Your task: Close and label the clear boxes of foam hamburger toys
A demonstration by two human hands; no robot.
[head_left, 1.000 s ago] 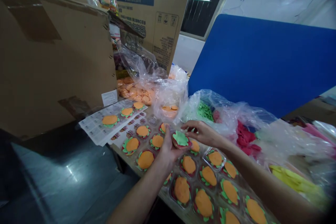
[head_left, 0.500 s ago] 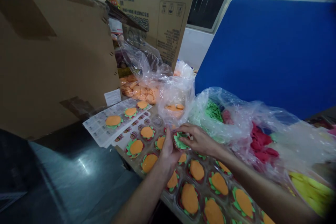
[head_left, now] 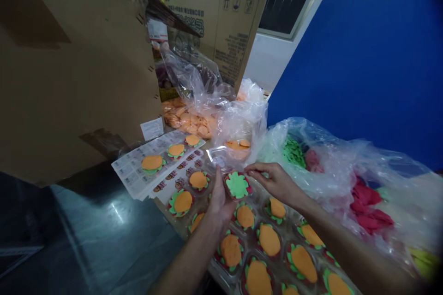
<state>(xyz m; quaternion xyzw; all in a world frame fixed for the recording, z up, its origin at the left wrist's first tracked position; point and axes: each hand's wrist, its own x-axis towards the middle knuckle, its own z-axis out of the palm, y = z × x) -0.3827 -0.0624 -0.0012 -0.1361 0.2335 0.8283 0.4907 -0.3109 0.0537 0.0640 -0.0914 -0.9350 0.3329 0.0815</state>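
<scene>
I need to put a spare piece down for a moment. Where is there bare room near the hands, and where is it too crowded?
Free: the dark glossy surface left of the left hand, bordered by the label sheets and the big cardboard box. Crowded: the clear tray under both hands has filled cups, and plastic bags crowd beyond the right hand.

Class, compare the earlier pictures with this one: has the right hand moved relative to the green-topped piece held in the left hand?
Yes. The right hand has drawn back to the right of the green-topped piece, which it partly covered half a second ago; the left hand holds that piece.
</scene>
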